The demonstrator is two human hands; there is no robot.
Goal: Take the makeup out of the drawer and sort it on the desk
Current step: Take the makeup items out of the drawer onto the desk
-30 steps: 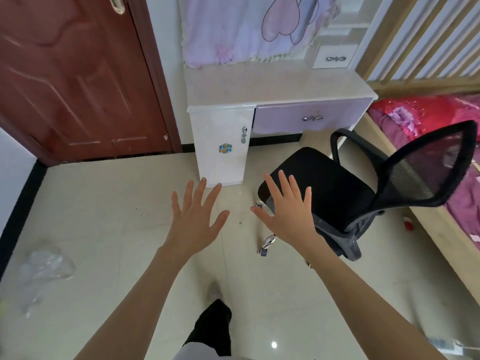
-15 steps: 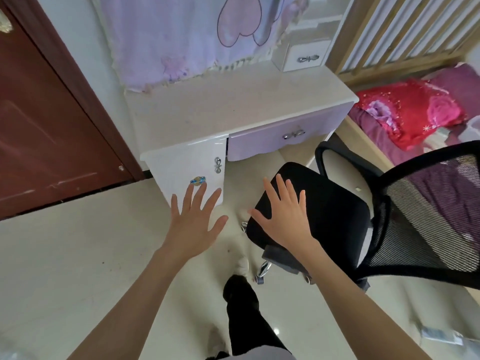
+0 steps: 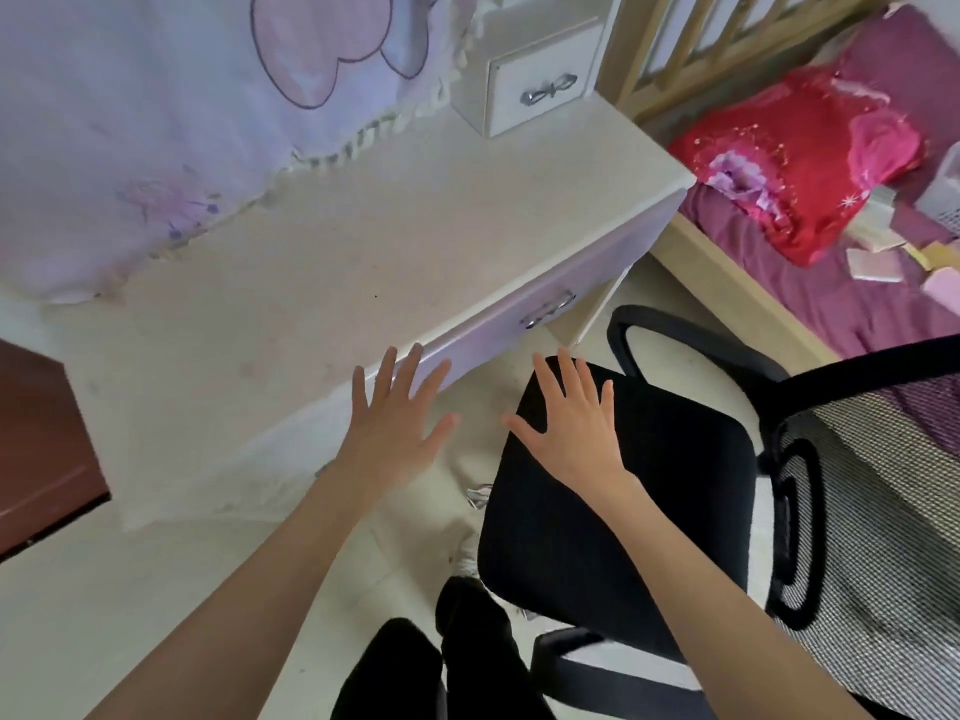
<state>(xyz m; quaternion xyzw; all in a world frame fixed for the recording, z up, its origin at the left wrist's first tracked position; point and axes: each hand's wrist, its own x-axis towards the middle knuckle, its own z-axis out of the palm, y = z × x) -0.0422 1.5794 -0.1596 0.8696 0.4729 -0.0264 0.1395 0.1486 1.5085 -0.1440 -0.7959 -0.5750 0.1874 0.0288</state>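
Person has closed in on desk; it now fills view. Left hand and right hand both splayed, empty. Drawer shut, makeup unseen, presumably inside. Next: pull handle.

Single head-worn view, angled down, close above desk edge.

Drawer shut, desk top bare of makeup as far as we can see

We've got the pale lilac drawer closed flush under the front edge of the cream desk, its silver bow-shaped handle toward the drawer's right end. The desk top is a speckled cream slab, with a smaller white drawer box sitting at its back right corner, also closed.
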